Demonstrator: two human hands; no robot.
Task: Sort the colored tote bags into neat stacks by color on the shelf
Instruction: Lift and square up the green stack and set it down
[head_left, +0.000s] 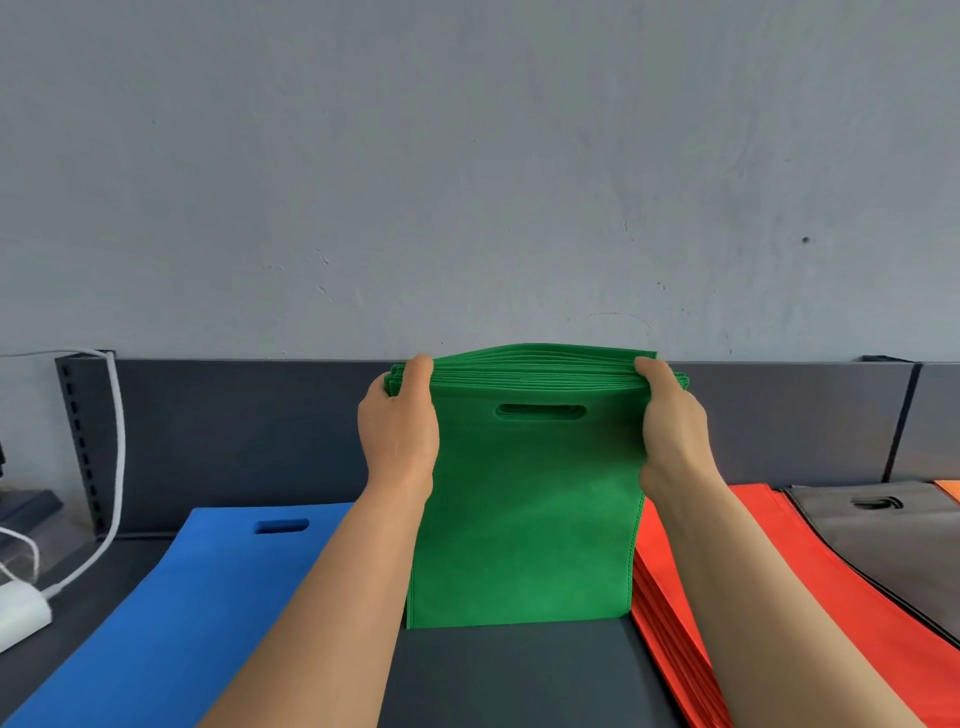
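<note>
**Item: green tote bags (530, 519), upright, centre**

I see left hand (397, 431) curled round its top corner at 10 o'clock, right hand (672, 431) likewise at 2. On the shelf (509, 675): blue bags (182, 597) at 8, red bags (883, 639) at 4, grey bags (883, 530) at 3.

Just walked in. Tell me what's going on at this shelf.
A person is sorting tote bags by color. Their left grip and right grip hold a bundle of green bags upright by its top corners, its bottom edge apparently down on the dark shelf. It stands between the flat blue stack on the left and the red stack on the right. Grey bags lie further right.
</note>
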